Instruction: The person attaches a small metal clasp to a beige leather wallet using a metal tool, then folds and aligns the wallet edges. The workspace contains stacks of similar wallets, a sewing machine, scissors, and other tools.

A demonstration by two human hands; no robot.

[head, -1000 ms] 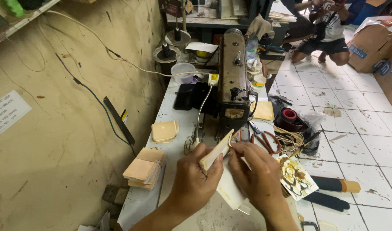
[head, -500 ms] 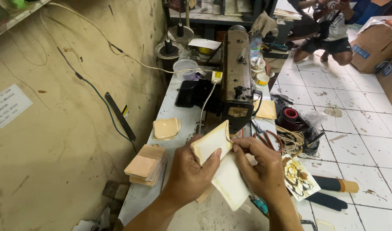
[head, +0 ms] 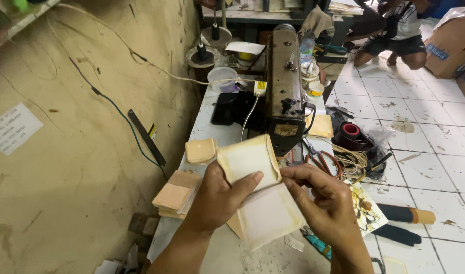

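At frame centre, the left hand (head: 217,195) and right hand (head: 326,203) pinched one folded cream leather piece (head: 258,187), with two tan stacks (head: 177,195) lying to the left.

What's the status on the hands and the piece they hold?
Left hand and right hand both grip the folded cream leather piece. Held above the white worktable, before the brown sewing machine. Nothing blocking.

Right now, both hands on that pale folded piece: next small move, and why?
Probably press the fold flat. The left hand pinches the cream folded piece with its thumb on the upper flap, the right hand nips the fold's right edge, and the flap bows upward in front of the sewing machine.
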